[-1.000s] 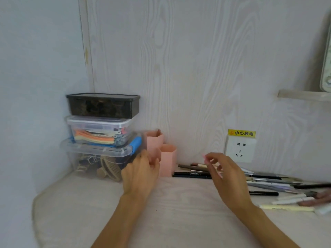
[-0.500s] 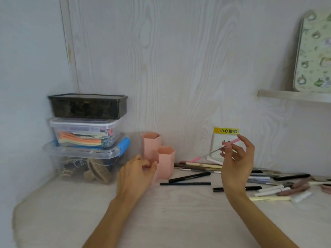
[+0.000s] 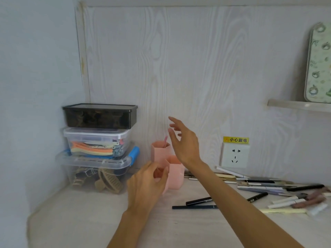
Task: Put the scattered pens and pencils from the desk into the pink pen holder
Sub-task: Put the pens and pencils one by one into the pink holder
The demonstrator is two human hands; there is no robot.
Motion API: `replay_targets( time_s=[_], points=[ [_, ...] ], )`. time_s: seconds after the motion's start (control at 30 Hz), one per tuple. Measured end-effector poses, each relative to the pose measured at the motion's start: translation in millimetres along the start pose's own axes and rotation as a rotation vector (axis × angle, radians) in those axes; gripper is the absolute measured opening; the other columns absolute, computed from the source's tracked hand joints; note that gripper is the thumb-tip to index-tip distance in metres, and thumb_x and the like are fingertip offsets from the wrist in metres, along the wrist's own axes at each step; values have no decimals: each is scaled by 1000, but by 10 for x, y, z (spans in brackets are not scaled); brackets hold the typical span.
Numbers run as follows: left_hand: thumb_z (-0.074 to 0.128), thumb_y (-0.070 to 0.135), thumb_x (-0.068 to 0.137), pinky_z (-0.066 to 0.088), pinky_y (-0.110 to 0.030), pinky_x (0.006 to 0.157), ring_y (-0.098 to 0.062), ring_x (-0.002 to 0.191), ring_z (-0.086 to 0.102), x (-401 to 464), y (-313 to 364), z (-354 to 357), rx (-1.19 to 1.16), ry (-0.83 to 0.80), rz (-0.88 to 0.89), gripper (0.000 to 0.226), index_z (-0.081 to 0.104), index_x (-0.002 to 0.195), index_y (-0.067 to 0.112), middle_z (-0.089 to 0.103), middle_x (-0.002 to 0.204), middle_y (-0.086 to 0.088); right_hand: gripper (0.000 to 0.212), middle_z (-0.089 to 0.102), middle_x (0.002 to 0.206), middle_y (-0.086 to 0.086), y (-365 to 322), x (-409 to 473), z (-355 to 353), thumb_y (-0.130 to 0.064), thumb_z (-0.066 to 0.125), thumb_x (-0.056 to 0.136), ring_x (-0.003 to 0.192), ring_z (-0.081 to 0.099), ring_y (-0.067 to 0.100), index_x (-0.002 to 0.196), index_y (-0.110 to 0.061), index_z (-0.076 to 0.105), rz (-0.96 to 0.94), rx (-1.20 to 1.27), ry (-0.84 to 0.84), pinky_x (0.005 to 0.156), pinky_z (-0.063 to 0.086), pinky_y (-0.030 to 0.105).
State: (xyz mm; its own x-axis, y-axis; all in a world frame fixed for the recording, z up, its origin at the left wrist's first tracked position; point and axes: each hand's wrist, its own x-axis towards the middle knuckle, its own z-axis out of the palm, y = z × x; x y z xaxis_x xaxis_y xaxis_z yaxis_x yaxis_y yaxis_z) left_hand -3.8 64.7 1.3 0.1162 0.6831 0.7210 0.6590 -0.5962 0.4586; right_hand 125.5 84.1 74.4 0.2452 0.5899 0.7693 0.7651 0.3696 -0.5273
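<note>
The pink pen holder (image 3: pixel 176 173) with hexagonal compartments stands by the back wall. A thin pink pen (image 3: pixel 165 140) sticks out of its tallest rear compartment. My right hand (image 3: pixel 184 142) hovers just right of that compartment, fingers spread and empty. My left hand (image 3: pixel 147 183) curls around the holder's front compartment. Several pens and pencils lie on the desk to the right, among them a black pen (image 3: pixel 198 201), a dark blue pencil (image 3: pixel 194 207) and a pale yellow pen (image 3: pixel 283 210).
Three stacked plastic boxes (image 3: pixel 97 140) stand in the left corner. A wall socket (image 3: pixel 235 157) with a yellow label is behind the pens. A shelf (image 3: pixel 299 105) at upper right carries a patterned board.
My right hand carried the pink pen left to the holder and let it go into the rear compartment. My left hand stayed on the holder.
</note>
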Motion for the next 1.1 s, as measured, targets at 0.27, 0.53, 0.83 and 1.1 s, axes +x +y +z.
replay_targets(
  time_s=[0.27, 0.53, 0.83, 1.1],
  points=[
    [62, 47, 82, 31, -5, 53, 2, 57, 47, 1, 163, -103, -55, -225, 250, 16, 66, 85, 32, 55, 70, 19, 25, 62, 97, -8, 236, -178, -587, -25, 54, 90, 89, 60, 13, 114, -25, 56, 189, -5, -186, 83, 50, 33],
    [77, 64, 57, 35, -11, 55, 6, 68, 54, -29, 217, -167, 30, -953, 124, 43, 69, 86, 33, 59, 74, 23, 27, 58, 104, -15, 564, -756, -1183, -40, 75, 72, 99, 50, 2, 97, -38, 65, 391, -105, -1178, 87, 39, 17],
    [74, 41, 75, 49, -16, 73, -1, 74, 58, 13, 74, -152, -83, -1071, 47, 10, 69, 78, 34, 69, 89, 10, 22, 58, 68, -10, 789, -921, -967, -48, 75, 68, 63, 47, 3, 77, -28, 71, 294, -14, -779, 62, 39, 24],
    [66, 20, 85, 47, -17, 50, -5, 62, 63, 147, 168, -286, -481, -578, -68, 7, 70, 85, 26, 69, 72, 7, 20, 59, 78, -11, 904, -959, -817, -45, 58, 84, 76, 49, 7, 82, -27, 68, 105, -327, -411, 63, 35, 23]
  ],
)
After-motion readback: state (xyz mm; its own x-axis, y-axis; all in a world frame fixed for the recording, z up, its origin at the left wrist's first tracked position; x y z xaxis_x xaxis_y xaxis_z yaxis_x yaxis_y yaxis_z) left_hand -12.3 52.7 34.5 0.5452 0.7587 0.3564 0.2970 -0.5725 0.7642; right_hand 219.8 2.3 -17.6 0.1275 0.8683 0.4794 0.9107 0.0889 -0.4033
